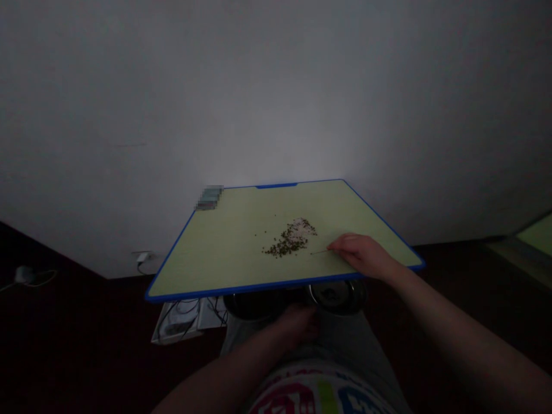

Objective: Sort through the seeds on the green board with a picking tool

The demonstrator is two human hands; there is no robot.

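Observation:
A loose pile of small dark green-brown beans or seeds (282, 246) mixed with pale, rice-like grains (299, 228) lies on the pale yellow board (215, 247), which has a blue rim. My right hand (360, 253) rests over the board's right part, fingers pinched on a thin stick (319, 252). The stick's tip points left, close to the pile's lower right edge but apart from it. Low in my lap, below the board's front edge, is my left hand (302, 322), dim and blurred; its fingers cannot be made out. Near it stands a round metal bowl (332, 296).
A second dark round container (252, 305) sits under the board's front edge. To the left is a white box (175, 322) with cables. A wall plug (141, 257) is at the left, and a pixelated stack (210, 197) lies on the back left corner. The wall (276, 98) stands behind.

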